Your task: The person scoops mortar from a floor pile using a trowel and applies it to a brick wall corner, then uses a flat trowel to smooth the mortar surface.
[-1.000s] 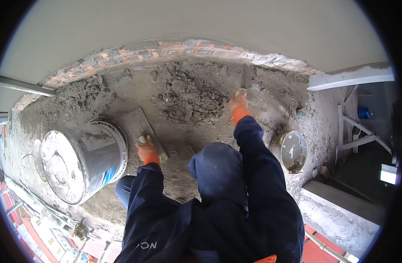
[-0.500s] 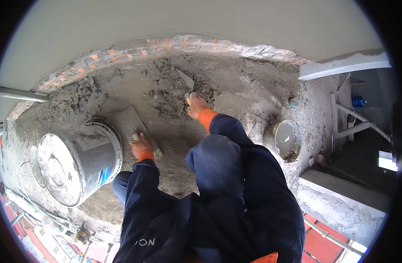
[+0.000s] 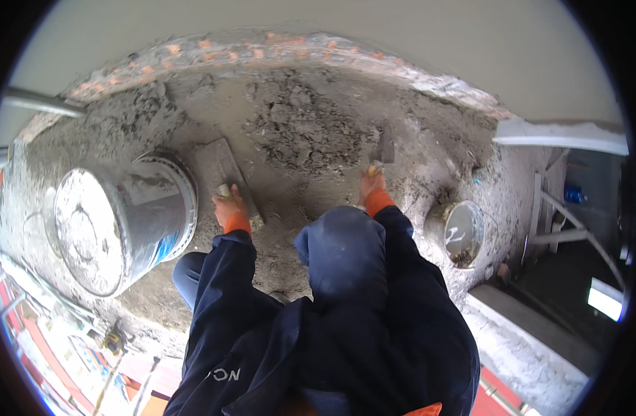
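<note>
My left hand [image 3: 230,206] is closed round the handle of a long rectangular plastering float [image 3: 219,165], which lies low over the mortar-covered floor. My right hand [image 3: 372,184] grips the handle of a small pointing trowel [image 3: 386,148], its blade directed away from me at the right edge of a mortar heap. That heap of grey, crumbly mortar [image 3: 307,128] sits ahead, between the two tools. Both sleeves are dark blue with orange cuffs.
A large white bucket [image 3: 141,222] lies tipped on its side at the left. To the right stands a small bucket [image 3: 463,234] with grey liquid. A strip of exposed brick [image 3: 276,50] borders the smooth wall [image 3: 373,21]. A wooden frame [image 3: 564,208] stands by the far-right opening.
My right hand has moved right and nearer to me with the trowel, away from the mortar heap's middle. The left hand and float have shifted only slightly. The view has moved a little.
</note>
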Tool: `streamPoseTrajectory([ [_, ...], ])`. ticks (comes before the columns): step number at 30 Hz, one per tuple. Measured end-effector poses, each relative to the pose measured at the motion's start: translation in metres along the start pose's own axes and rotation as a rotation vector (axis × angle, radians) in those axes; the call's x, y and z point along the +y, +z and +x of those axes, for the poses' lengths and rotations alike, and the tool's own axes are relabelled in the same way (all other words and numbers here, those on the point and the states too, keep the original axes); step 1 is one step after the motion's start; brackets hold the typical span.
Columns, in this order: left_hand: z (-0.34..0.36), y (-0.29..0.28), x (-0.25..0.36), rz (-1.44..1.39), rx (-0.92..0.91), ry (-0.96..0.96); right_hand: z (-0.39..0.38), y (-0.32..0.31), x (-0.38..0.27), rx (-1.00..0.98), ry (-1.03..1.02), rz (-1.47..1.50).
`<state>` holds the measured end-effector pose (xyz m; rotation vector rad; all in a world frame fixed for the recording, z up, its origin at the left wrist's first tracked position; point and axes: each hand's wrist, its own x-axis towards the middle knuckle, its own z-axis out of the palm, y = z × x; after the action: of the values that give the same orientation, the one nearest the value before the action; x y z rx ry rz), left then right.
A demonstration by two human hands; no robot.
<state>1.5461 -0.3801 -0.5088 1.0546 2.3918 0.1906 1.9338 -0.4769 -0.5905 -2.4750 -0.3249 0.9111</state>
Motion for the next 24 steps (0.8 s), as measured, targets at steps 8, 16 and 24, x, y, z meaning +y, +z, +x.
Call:
streamPoseTrajectory([
  [8, 0.006, 0.001, 0.001, -0.009, -0.018, -0.045, -0.130, 0.063, -0.139, -0.472, -0.177, 0.298],
  [16, 0.007, 0.007, -0.004, -0.067, 0.034, 0.093, -0.137, 0.050, -0.144, -0.141, -0.781, -0.506],
  [24, 0.001, 0.005, 0.007, -0.029, 0.034, 0.118, -0.072, -0.067, 0.052, 0.401, -0.437, -0.368],
])
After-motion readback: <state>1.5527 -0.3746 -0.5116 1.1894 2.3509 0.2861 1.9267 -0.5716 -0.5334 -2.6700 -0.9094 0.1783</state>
